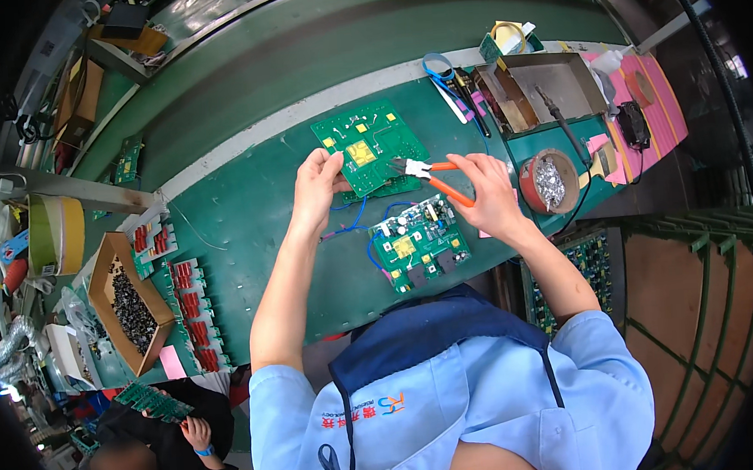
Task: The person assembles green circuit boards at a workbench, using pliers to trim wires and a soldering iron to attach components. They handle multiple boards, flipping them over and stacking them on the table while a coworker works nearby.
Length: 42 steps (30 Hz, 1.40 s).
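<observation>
A flat green square circuit board (369,146) with yellow pads is tilted up over the matte green table (245,200). The left hand (317,185) pinches its left edge between closed fingers. The right hand (487,189) is clenched around orange-handled metal cutters (429,174), whose tips touch the board's right edge. A second green board with blue wires (418,243) lies just below.

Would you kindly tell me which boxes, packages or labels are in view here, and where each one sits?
Cardboard box: far left on the bench, open, brown, holding small dark parts.
Pink slip: beside that box's near corner, small and rectangular.
Metal tray: upper right, open, grey, box-shaped.
Round tin: right of the right hand, red-rimmed, holding silvery scraps.
</observation>
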Available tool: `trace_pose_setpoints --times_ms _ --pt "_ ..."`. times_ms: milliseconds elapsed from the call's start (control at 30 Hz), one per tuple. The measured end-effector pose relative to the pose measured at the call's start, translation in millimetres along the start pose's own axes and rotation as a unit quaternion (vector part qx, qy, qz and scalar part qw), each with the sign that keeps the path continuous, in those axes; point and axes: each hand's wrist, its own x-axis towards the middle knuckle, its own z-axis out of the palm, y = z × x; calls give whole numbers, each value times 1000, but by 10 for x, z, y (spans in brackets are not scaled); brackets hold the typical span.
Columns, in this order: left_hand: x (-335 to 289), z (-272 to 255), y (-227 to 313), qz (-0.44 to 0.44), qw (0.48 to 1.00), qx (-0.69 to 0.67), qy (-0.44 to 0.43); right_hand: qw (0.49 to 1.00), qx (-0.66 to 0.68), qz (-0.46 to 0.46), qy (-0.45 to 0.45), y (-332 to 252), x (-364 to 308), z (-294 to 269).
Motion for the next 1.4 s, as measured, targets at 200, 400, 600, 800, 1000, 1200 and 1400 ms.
trace_pose_setpoints --times_ms 200,400,600,800,1000,1200,1400 --pt "-151 63 121 61 997 44 22 999 10 -39 -19 -124 120 50" --pt "-215 -24 113 93 993 57 55 995 69 -31 -69 -186 175 50" --pt "-354 -181 140 88 994 41 52 987 108 -31 -116 -290 228 68" --pt "-602 -280 213 105 991 20 75 986 78 -102 -103 -501 295 91" --pt "-860 -495 185 128 985 3 116 982 32 -156 -99 -795 387 105" --pt "-1101 -697 158 137 978 -14 155 972 17 -202 -116 -992 455 216" --pt "-1385 -958 136 148 965 -23 214 956 -5 -277 -95 -1328 534 336"
